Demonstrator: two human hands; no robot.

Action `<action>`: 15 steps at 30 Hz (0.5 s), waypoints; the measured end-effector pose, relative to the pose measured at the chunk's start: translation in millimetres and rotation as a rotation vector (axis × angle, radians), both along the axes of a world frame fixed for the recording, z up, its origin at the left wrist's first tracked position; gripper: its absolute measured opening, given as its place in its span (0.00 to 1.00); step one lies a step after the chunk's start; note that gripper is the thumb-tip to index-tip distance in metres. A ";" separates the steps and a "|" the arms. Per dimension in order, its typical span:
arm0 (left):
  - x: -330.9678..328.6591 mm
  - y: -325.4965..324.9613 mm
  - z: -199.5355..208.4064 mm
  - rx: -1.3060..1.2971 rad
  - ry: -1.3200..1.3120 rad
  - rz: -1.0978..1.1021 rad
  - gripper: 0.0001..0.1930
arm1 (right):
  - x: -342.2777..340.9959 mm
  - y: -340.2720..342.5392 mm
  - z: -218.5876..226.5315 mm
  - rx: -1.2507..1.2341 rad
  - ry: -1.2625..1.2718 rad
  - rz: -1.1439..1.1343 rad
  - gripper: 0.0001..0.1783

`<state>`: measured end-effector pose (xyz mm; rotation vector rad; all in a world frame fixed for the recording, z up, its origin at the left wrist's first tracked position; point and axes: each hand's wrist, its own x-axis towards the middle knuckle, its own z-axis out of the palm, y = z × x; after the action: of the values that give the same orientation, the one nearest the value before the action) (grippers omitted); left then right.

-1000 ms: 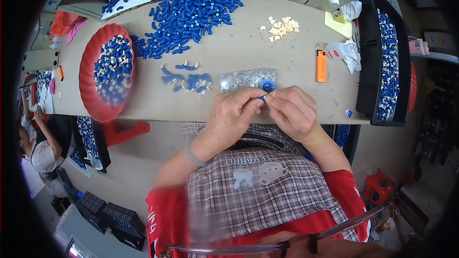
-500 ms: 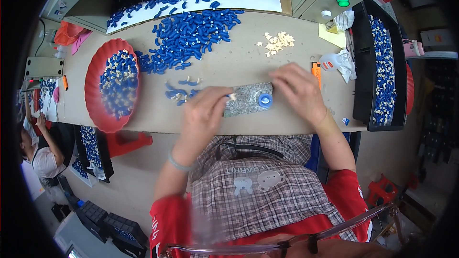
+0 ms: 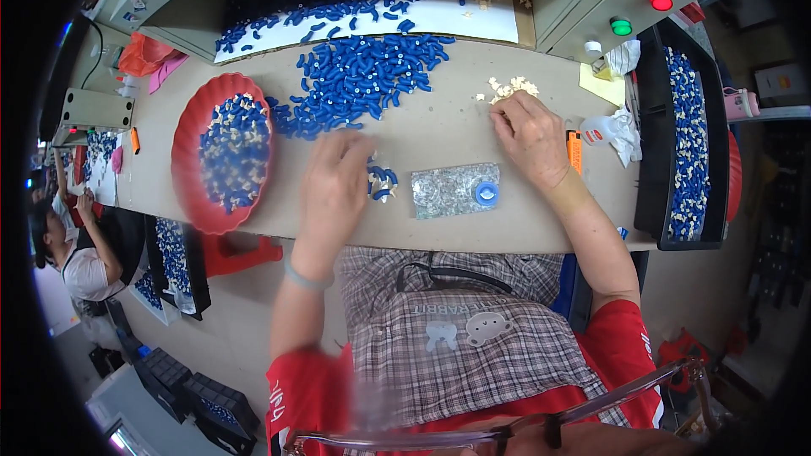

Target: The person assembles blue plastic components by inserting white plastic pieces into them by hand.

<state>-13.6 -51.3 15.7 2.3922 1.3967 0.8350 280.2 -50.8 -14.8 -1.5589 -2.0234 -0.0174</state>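
Note:
My left hand [image 3: 331, 186] hovers over the table at the near edge of a heap of curved blue plastic pieces [image 3: 359, 76]; its fingers are smeared by motion. Partly behind it lies a small group of blue pieces with cream ends [image 3: 383, 184]. At a small pile of cream plastic bits [image 3: 517, 84], my right hand [image 3: 534, 139] has its fingers bent and drawn together; whatever they hold is hidden. Between the hands, a speckled grey block [image 3: 443, 194] with a round blue fitting [image 3: 487, 193] rests on the table, touched by neither hand.
A red scalloped bowl [image 3: 187, 160] of blue-and-cream pieces stands at left. On the right are an orange cutter [image 3: 574, 152], a white bottle [image 3: 596, 130] and a long black tray [image 3: 650, 203]. A grey housing [image 3: 583, 0] with lamps rises behind. Someone else works at far left.
My left hand has left the grey block and moved up and left toward the blue heap. The right hand has gone up to the cream pile. The whole view has shifted slightly.

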 end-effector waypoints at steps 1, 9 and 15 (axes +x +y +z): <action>6.4 9.7 0.4 0.053 0.008 -0.034 0.13 | 0.3 -1.1 1.9 0.003 0.000 0.005 0.05; 64.5 80.5 -22.7 0.296 0.129 -0.231 0.13 | 10.0 -22.5 7.0 -0.495 0.771 -0.012 0.03; 77.6 91.0 -22.0 0.286 0.302 -0.269 0.08 | 20.8 -34.9 15.4 -0.793 1.108 0.003 0.08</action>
<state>63.9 39.7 -6.3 2.9442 1.0668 0.6615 301.0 -85.7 0.7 -1.4232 -1.1238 1.4485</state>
